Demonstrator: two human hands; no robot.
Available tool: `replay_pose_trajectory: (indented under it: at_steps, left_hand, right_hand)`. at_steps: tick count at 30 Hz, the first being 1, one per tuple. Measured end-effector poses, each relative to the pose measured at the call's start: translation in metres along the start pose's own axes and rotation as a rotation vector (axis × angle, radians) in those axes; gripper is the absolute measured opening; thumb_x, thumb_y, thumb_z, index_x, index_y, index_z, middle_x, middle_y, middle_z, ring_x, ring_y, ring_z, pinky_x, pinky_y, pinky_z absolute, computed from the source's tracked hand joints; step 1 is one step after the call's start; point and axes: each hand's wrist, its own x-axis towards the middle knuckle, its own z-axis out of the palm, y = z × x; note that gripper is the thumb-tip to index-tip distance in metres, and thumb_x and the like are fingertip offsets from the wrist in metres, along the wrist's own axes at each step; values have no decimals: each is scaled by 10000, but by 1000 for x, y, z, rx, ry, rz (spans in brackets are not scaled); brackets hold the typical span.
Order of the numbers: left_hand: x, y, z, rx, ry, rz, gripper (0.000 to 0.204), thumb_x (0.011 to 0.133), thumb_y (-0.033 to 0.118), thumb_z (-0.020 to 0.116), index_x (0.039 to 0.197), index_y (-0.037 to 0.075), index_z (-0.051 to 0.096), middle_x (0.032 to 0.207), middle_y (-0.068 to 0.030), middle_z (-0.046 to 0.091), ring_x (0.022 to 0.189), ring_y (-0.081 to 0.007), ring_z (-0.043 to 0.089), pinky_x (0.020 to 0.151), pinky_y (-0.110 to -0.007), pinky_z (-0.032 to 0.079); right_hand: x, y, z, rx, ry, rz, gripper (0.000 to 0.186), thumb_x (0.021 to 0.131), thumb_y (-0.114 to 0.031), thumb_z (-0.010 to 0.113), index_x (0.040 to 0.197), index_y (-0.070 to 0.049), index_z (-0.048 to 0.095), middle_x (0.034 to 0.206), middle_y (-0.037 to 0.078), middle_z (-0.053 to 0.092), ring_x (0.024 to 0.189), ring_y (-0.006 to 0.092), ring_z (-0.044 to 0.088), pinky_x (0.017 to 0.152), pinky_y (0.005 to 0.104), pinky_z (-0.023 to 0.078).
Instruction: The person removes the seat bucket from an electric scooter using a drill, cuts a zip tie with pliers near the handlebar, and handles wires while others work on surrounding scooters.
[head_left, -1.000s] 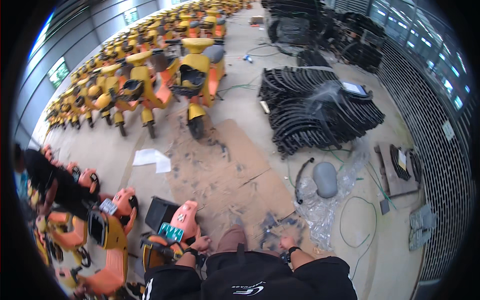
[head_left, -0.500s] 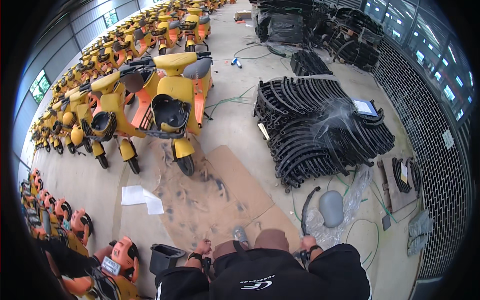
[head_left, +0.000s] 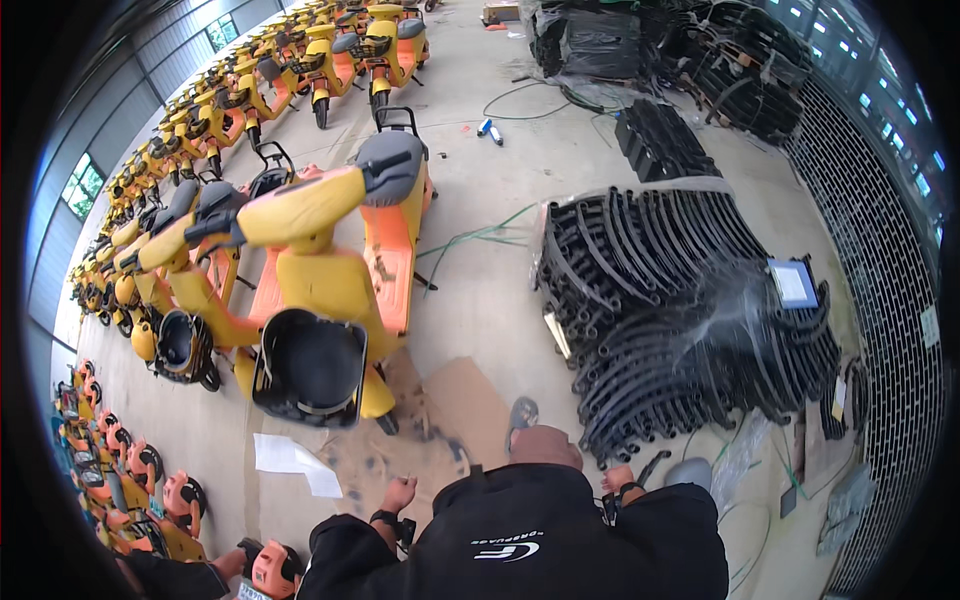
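Observation:
My left hand (head_left: 400, 492) hangs low in front of me with its fingers curled in, and nothing shows in it. To its left front stands a yellow and orange scooter (head_left: 325, 290), its handlebar turned. A black front basket (head_left: 312, 365) on it faces me. My right hand (head_left: 617, 478) is also loosely closed at my side, with nothing visible in it. It is nearest to the stack of curved black metal bars (head_left: 660, 330), apart from it. One loose curved bar (head_left: 655, 466) lies on the floor just beyond that hand.
Rows of yellow scooters (head_left: 260, 85) fill the left, and orange ones (head_left: 185, 500) stand lower left. Flattened cardboard (head_left: 465, 400) and white sheets (head_left: 295, 463) lie on the floor. A blue-edged document (head_left: 793, 283) rests on the bars. A grey seat (head_left: 690, 474) and green straps (head_left: 480, 235) lie about.
My view has moved forward, so the near scooter and the bar stack look larger and closer. My feet have stepped over the cardboard. Both hands stay low and curled.

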Motion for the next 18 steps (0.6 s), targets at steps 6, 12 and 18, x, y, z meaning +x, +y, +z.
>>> replay_pose_trajectory:
  at_steps: [6,12,18]
  left_hand:
    - [90,175,-85,-138,3,71,411,795,362,476,663,-16,570,537,-124,548,489,-206,552,522,-318,441]
    - [186,257,-132,-120,-51,-23,404,771,361,502,635,-12,579,541,-132,552,479,-218,554,516,-328,445]
    - [293,314,-156,-539,-35,-249,253,805,236,485,849,2,572,597,-84,540,484,-173,525,405,-289,423]
  right_hand:
    - [134,-139,-179,870,15,409,189,799,-144,458,688,-25,555,597,80,562,451,169,537,380,272,413]
    - [323,-253,-342,1030,188,65,162,827,-133,473,883,-9,560,674,69,575,547,131,556,475,236,450]
    - [449,-324,-460,1155,-6,385,182,813,-158,460,927,-44,545,710,66,576,559,166,566,504,275,489]
